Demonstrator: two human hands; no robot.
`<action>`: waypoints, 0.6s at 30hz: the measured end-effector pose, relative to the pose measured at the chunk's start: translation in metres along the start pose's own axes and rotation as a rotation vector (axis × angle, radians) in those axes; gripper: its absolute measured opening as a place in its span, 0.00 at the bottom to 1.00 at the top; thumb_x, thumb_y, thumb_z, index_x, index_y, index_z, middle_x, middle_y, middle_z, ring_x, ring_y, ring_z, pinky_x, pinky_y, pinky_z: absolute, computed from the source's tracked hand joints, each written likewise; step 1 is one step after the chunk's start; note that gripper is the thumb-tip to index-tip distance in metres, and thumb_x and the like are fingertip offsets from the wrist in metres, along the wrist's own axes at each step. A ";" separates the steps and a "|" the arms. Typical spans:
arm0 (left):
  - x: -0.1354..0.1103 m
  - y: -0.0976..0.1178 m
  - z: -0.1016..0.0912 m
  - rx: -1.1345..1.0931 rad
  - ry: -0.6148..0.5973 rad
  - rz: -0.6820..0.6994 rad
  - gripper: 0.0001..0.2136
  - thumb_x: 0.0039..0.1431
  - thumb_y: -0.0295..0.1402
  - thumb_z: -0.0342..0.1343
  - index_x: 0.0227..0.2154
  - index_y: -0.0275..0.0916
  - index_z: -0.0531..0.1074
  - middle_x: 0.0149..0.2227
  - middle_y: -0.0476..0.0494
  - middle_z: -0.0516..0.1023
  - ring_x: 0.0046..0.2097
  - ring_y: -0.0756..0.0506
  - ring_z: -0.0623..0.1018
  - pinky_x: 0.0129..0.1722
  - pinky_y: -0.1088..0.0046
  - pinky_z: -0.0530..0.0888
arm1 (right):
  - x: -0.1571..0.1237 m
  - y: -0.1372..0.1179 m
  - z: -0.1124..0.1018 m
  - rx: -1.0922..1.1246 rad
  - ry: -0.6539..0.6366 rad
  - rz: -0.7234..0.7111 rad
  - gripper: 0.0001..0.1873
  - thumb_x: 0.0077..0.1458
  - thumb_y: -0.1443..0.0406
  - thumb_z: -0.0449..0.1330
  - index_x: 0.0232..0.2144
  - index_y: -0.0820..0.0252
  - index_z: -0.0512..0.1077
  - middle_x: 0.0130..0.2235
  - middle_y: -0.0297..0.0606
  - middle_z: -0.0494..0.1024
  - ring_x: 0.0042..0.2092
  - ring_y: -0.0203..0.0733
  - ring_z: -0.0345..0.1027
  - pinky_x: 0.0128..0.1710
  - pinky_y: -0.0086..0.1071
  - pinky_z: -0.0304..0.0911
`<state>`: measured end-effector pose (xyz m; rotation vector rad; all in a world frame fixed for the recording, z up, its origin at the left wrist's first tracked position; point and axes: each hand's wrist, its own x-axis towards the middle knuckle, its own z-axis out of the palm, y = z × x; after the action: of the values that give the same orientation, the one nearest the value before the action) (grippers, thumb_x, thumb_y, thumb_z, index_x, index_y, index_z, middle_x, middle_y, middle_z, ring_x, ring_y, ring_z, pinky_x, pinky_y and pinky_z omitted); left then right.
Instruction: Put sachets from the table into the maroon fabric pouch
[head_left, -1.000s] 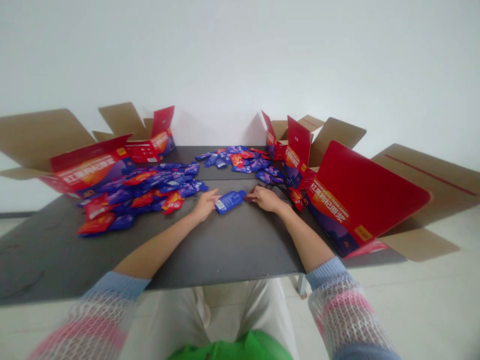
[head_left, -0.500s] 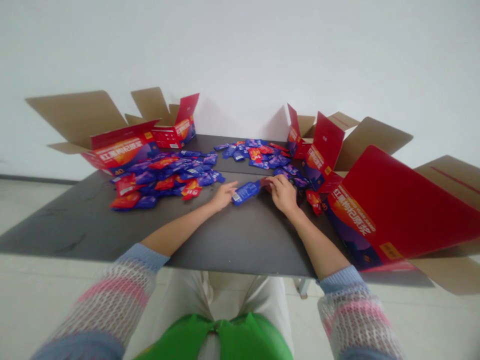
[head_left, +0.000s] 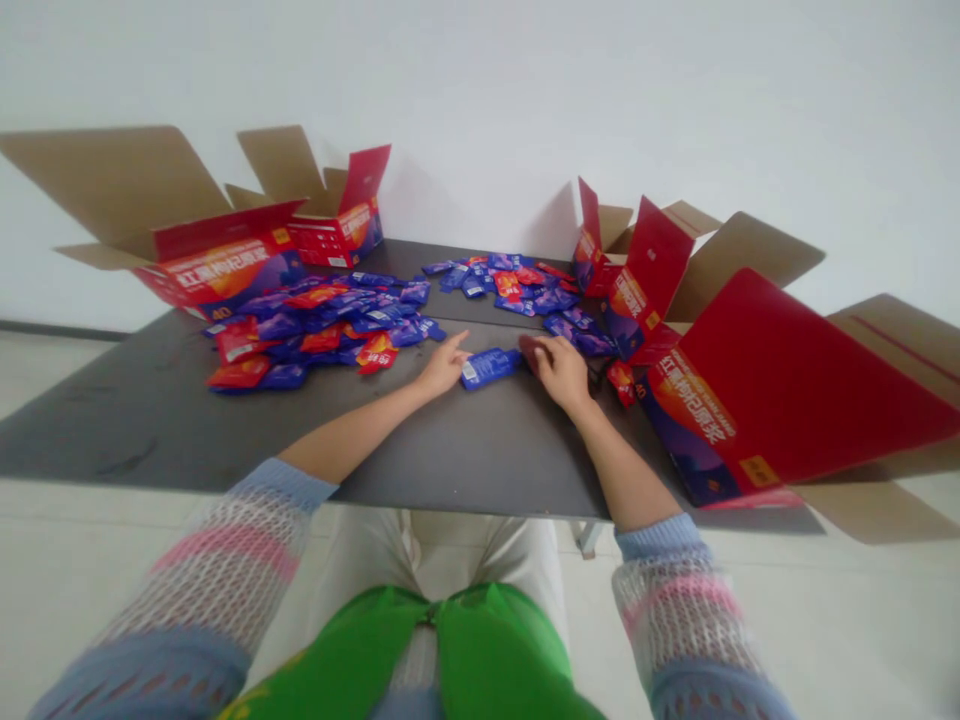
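A blue pouch with a white label end lies flat on the dark table between my hands. My left hand rests at the pouch's left end, fingers stretched and touching it. My right hand lies at its right end, fingers curled over the dark red cap end. Behind my left hand spreads a heap of blue and red pouches. A second scatter of pouches lies further back, towards the right.
Open red cartons ring the table: one at the left, one at the back, two at the back right and a big one at the right edge. A white wall stands close behind. Green fabric lies in my lap.
The camera view has shifted and tilted down. My hands and the pouch between them stay in the same place on the table; the pouch now lies flatter.
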<state>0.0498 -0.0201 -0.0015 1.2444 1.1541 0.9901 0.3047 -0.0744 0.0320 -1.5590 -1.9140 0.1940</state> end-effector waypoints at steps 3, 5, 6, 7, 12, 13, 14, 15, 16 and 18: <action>0.000 0.001 0.000 -0.037 -0.002 -0.044 0.36 0.53 0.18 0.55 0.67 0.33 0.62 0.39 0.43 0.83 0.34 0.49 0.78 0.39 0.75 0.73 | -0.004 -0.022 0.021 -0.157 -0.218 -0.069 0.19 0.66 0.60 0.54 0.53 0.60 0.76 0.51 0.50 0.77 0.53 0.54 0.67 0.52 0.45 0.64; 0.000 0.003 0.000 -0.069 -0.016 -0.080 0.35 0.53 0.19 0.56 0.66 0.33 0.63 0.38 0.42 0.83 0.32 0.48 0.79 0.36 0.73 0.74 | -0.005 -0.035 0.029 -0.220 -0.261 -0.131 0.20 0.66 0.61 0.54 0.55 0.60 0.75 0.52 0.51 0.76 0.54 0.55 0.64 0.52 0.46 0.62; 0.000 0.004 0.000 -0.085 -0.024 -0.096 0.34 0.53 0.20 0.56 0.65 0.33 0.65 0.37 0.42 0.83 0.32 0.48 0.79 0.36 0.73 0.74 | -0.004 -0.040 0.032 -0.225 -0.270 -0.155 0.20 0.67 0.61 0.53 0.56 0.60 0.74 0.52 0.52 0.76 0.55 0.55 0.63 0.51 0.46 0.62; 0.000 0.006 0.000 -0.101 -0.030 -0.109 0.32 0.53 0.21 0.57 0.63 0.33 0.67 0.36 0.42 0.83 0.31 0.48 0.79 0.35 0.72 0.75 | -0.003 -0.044 0.034 -0.215 -0.281 -0.176 0.21 0.68 0.61 0.52 0.57 0.60 0.73 0.52 0.51 0.76 0.55 0.54 0.63 0.50 0.45 0.62; -0.005 0.017 -0.001 -0.172 -0.041 -0.144 0.28 0.55 0.26 0.60 0.60 0.31 0.70 0.34 0.41 0.82 0.30 0.47 0.80 0.33 0.69 0.77 | -0.001 -0.052 0.040 -0.159 -0.304 -0.290 0.22 0.70 0.60 0.50 0.61 0.59 0.70 0.53 0.49 0.74 0.54 0.51 0.61 0.49 0.42 0.60; -0.006 0.019 -0.001 -0.182 -0.042 -0.152 0.28 0.56 0.26 0.59 0.61 0.30 0.69 0.34 0.41 0.82 0.30 0.46 0.80 0.33 0.69 0.77 | -0.001 -0.053 0.041 -0.154 -0.303 -0.312 0.22 0.69 0.61 0.51 0.61 0.59 0.69 0.53 0.48 0.74 0.54 0.50 0.61 0.49 0.41 0.60; -0.007 0.022 -0.002 -0.189 -0.044 -0.161 0.27 0.58 0.27 0.58 0.61 0.30 0.68 0.34 0.41 0.82 0.30 0.46 0.80 0.33 0.68 0.77 | -0.001 -0.054 0.042 -0.146 -0.305 -0.333 0.22 0.69 0.61 0.51 0.62 0.59 0.69 0.53 0.48 0.74 0.54 0.50 0.61 0.49 0.41 0.59; -0.007 0.024 -0.002 -0.194 -0.045 -0.169 0.27 0.59 0.27 0.57 0.62 0.29 0.67 0.34 0.40 0.82 0.31 0.45 0.80 0.33 0.68 0.77 | -0.001 -0.056 0.043 -0.134 -0.312 -0.357 0.22 0.69 0.61 0.52 0.61 0.59 0.69 0.53 0.48 0.74 0.54 0.50 0.61 0.48 0.41 0.59; -0.008 0.025 -0.002 -0.196 -0.045 -0.177 0.27 0.60 0.27 0.56 0.62 0.29 0.66 0.33 0.40 0.82 0.31 0.45 0.80 0.33 0.69 0.77 | -0.002 -0.057 0.043 -0.119 -0.324 -0.384 0.22 0.69 0.61 0.53 0.61 0.59 0.70 0.52 0.47 0.74 0.54 0.49 0.61 0.48 0.40 0.58; -0.008 0.028 -0.003 -0.189 -0.041 -0.188 0.28 0.59 0.23 0.56 0.63 0.29 0.65 0.31 0.43 0.81 0.30 0.47 0.79 0.31 0.73 0.76 | -0.003 -0.061 0.045 -0.089 -0.358 -0.445 0.21 0.68 0.61 0.54 0.60 0.57 0.71 0.52 0.46 0.74 0.54 0.49 0.60 0.48 0.40 0.57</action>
<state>0.0470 -0.0249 0.0270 0.9834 1.0970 0.9060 0.2294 -0.0815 0.0268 -1.1668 -2.5279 0.2049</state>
